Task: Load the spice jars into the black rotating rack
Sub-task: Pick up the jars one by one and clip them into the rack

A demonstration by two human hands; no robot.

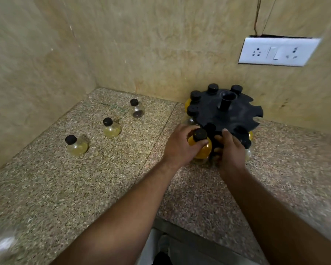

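Observation:
The black rotating rack (235,113) stands near the back wall on the granite counter, with several black-capped jars hanging in its slots on the left and back. My left hand (182,146) grips a yellow-filled jar (203,148) with a black cap, right at the rack's near rim. My right hand (230,150) rests against the rack's near edge, fingers on its underside. Three loose round jars stand on the counter to the left: one with dark contents (136,110), two pale yellowish ones (111,128) (76,145).
The counter (84,188) sits in a corner of beige stone walls. A white socket plate (277,51) is on the wall above right of the rack. The counter's front edge runs diagonally at the bottom, with floor below.

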